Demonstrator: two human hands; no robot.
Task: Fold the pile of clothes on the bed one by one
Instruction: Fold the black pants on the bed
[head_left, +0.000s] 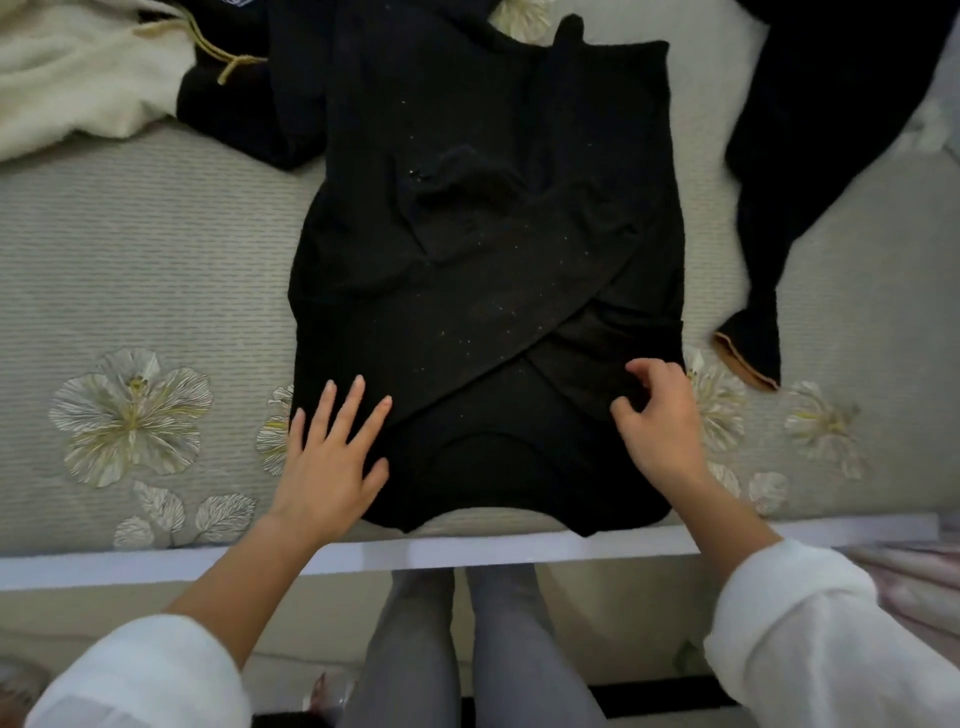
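Black knit covered the middle of the bed (130, 249): the black sweater (483, 249) lay flat in front of you, neckline at the near edge, hem away from you, both sleeves brought in and crossed over the body. Your left hand (327, 462) rested on its near left shoulder, fingers (353, 400) straight and spread, pressing the cloth and gripping nothing. Your right hand (660, 421) sat at the near right side, its fingers (644, 371) curled toward the thumb, and they looked to be pinching a fold of the crossed sleeve there.

I'd judge this garment about halfway done: the sleeves were in, but the body had not yet been doubled over into a compact shape. Beyond it, much was left. A cream garment (78, 78) lay rumpled at the far left corner. A dark garment with a tan drawstring (234, 104) was bunched just beside it, touching the sweater's far left edge. Another black piece (831, 130) trailed loose down the right side, apart from the sweater. No finished folded stack showed anywhere in view.
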